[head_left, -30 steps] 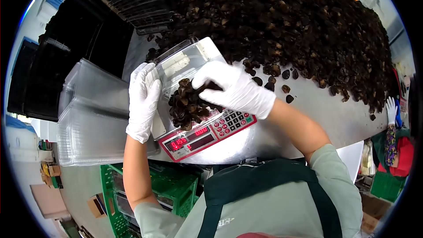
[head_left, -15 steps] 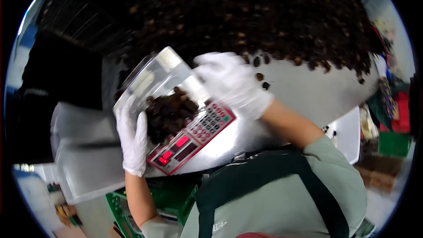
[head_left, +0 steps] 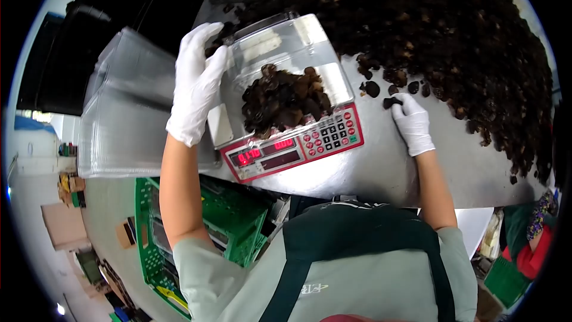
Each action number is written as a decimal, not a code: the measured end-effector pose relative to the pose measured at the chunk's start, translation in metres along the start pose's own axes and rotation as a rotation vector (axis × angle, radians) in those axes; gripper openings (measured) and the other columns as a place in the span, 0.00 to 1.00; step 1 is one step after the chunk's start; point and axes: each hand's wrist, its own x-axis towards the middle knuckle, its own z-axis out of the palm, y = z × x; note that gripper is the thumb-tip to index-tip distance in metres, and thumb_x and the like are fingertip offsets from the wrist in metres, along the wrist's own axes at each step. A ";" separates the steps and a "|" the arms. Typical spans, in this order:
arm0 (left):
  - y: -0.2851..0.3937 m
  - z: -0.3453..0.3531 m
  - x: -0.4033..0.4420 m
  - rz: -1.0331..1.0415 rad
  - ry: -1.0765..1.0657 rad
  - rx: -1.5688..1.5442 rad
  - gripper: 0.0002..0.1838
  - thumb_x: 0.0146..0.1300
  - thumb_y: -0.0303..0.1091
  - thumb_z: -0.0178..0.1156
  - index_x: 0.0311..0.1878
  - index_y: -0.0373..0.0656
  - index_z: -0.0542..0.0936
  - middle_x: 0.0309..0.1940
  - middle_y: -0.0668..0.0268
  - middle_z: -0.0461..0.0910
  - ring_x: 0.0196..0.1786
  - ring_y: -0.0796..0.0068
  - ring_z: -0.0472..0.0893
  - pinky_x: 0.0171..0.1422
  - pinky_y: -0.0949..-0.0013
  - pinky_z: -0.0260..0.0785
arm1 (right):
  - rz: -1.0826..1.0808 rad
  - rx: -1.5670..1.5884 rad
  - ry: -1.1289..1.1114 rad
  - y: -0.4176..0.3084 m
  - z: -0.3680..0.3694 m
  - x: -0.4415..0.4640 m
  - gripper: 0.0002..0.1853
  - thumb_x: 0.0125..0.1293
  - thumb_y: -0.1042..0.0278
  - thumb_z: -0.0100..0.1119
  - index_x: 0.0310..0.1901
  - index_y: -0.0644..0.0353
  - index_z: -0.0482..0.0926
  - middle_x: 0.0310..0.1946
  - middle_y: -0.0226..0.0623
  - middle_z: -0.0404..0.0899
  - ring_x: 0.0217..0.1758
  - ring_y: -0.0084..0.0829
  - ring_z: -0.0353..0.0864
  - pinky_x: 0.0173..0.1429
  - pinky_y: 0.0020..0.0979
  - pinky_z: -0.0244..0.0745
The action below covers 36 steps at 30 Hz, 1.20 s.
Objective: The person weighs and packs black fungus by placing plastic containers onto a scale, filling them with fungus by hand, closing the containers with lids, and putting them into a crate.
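Observation:
A clear plastic box [head_left: 262, 45] lies on a red and white scale [head_left: 298, 149] whose red digits are lit. Dark, curled mushroom-like pieces [head_left: 283, 100] fill part of the box. My gloved left hand [head_left: 199, 80] is at the left side of the box, thumb and fingers apart, with some dark pieces showing just beyond them. Right of the scale, my gloved right hand [head_left: 411, 120] pinches a small dark piece [head_left: 392, 102] over the metal table, near several loose pieces.
A large dark heap [head_left: 417, 18] of the same pieces covers the back of the metal table [head_left: 381, 161]. Stacked clear boxes [head_left: 128, 113] stand at the left, beside black crates [head_left: 119, 30]. Below the edge is a green crate [head_left: 232, 220]. Part of another person [head_left: 539, 226] shows at the right.
My right hand has moved away from the box to the right and taken hold of a dark piece. My left hand has shifted up along the box. The scale's digits have changed.

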 end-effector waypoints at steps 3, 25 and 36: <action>-0.016 0.002 0.006 -0.009 -0.051 0.036 0.21 0.72 0.35 0.62 0.66 0.39 0.78 0.67 0.60 0.71 0.72 0.67 0.70 0.79 0.64 0.58 | 0.156 0.445 -0.041 0.021 -0.005 0.008 0.11 0.71 0.63 0.63 0.50 0.56 0.84 0.29 0.25 0.83 0.29 0.22 0.79 0.36 0.27 0.74; -0.041 0.011 -0.002 -0.054 -0.081 -0.107 0.21 0.76 0.29 0.60 0.69 0.37 0.74 0.64 0.65 0.73 0.62 0.75 0.77 0.69 0.71 0.69 | 0.382 1.104 -0.466 -0.079 -0.061 0.030 0.09 0.72 0.73 0.63 0.51 0.60 0.86 0.42 0.29 0.85 0.27 0.12 0.70 0.31 0.17 0.69; -0.042 0.000 -0.008 0.113 0.006 0.082 0.19 0.70 0.33 0.61 0.60 0.34 0.80 0.64 0.51 0.73 0.69 0.57 0.74 0.76 0.61 0.64 | -0.976 0.105 -0.082 -0.218 -0.014 0.032 0.10 0.67 0.61 0.69 0.48 0.51 0.87 0.50 0.31 0.84 0.41 0.32 0.87 0.47 0.32 0.82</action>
